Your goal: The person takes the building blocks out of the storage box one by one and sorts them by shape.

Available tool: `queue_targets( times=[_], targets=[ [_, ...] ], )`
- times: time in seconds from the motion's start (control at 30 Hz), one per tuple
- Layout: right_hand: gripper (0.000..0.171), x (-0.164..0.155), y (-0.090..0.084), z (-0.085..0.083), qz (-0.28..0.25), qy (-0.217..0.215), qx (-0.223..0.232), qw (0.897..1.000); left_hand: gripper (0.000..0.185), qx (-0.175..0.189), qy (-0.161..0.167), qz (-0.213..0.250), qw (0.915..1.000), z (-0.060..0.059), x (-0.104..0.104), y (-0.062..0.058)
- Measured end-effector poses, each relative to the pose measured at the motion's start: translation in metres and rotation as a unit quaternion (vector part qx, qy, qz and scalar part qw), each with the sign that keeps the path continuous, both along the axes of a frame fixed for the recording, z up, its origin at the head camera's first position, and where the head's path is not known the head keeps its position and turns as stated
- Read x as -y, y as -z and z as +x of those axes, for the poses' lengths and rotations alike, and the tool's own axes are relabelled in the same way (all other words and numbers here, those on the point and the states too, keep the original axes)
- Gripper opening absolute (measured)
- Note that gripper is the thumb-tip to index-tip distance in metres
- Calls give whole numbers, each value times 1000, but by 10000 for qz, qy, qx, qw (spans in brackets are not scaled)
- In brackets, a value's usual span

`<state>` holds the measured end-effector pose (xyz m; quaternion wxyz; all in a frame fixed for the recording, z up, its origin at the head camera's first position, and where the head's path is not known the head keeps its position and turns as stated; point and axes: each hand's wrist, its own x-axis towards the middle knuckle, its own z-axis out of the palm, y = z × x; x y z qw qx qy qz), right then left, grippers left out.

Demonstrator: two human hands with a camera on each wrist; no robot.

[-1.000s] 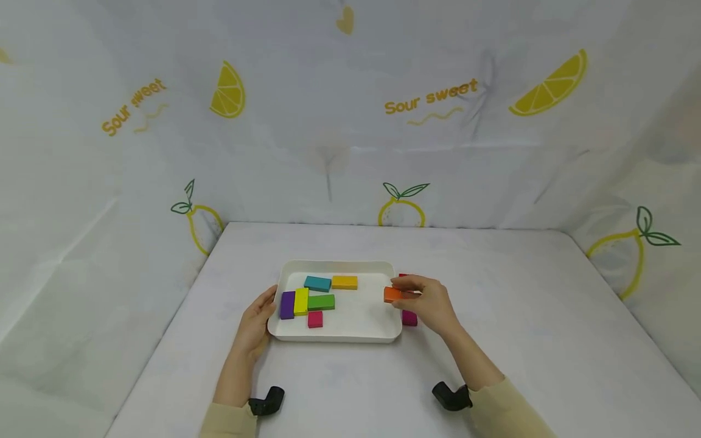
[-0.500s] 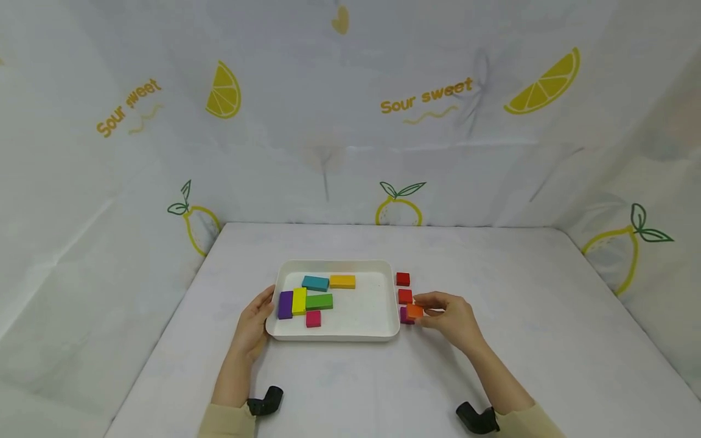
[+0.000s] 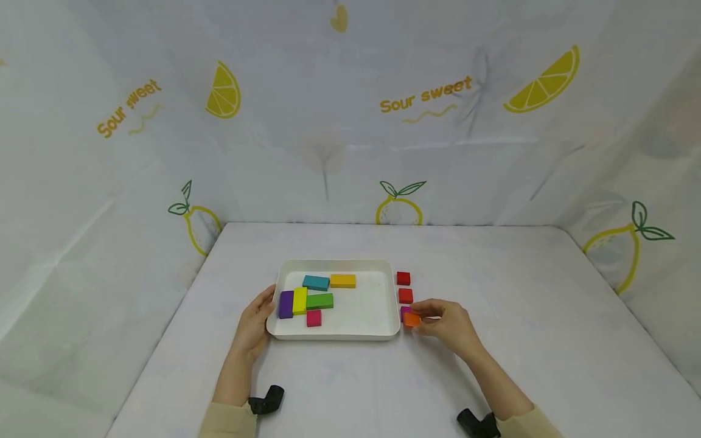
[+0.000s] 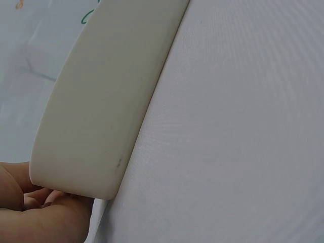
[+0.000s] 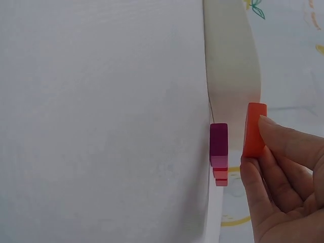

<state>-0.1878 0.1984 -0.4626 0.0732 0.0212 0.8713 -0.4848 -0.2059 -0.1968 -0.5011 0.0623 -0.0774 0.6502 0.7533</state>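
Observation:
My right hand (image 3: 446,325) pinches a small orange block (image 3: 412,319) (image 5: 253,129) just above the table, right of the white tray (image 3: 350,334) and over a magenta block (image 3: 404,311) (image 5: 218,138). Two red blocks (image 3: 403,278) (image 3: 406,296) lie in a row behind the magenta one. My left hand (image 3: 253,322) holds the tray's left rim (image 4: 96,106). In the tray lie purple (image 3: 286,304), yellow (image 3: 299,300), green (image 3: 320,301), teal (image 3: 316,283), golden yellow (image 3: 342,280) and pink (image 3: 314,318) blocks.
The white table (image 3: 520,292) is walled at the back and sides by a lemon-print cloth (image 3: 350,121). Black wrist-camera mounts (image 3: 266,401) (image 3: 478,424) sit at my sleeves near the front edge.
My right hand has carried the orange block from over the tray's right edge down and right, out to the table beside the magenta block. The left hand has stayed on the tray.

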Motion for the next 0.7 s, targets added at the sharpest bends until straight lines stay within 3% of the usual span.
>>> queue_targets(
  times=[0.7],
  targets=[
    [35, 6, 7, 3, 548, -169, -86, 9983, 50, -84, -53, -32, 9999, -1, 0, 2]
  ],
)
